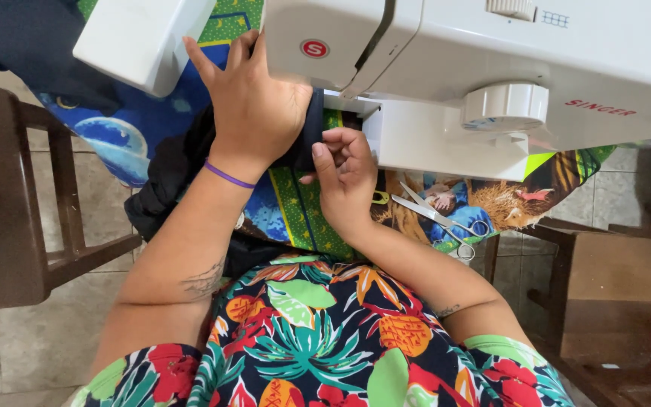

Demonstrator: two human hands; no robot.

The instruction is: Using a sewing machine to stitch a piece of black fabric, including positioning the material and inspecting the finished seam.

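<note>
Under the white sewing machine (491, 68), on a tabletop draped in a patterned cloth (295, 211), we see dark fabric (171, 169). Our left hand (254, 105) lies flat on it, fingers spread and open; our right hand (344, 177) has its fingers curled, pinching the fabric's edge. Scissors (435, 217) rest just beside.

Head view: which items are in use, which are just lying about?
In use: left hand flat on dark fabric; right hand pinching its edge; white sewing machine.
Lying about: scissors, patterned tablecloth, wooden chair, wooden stool.
</note>
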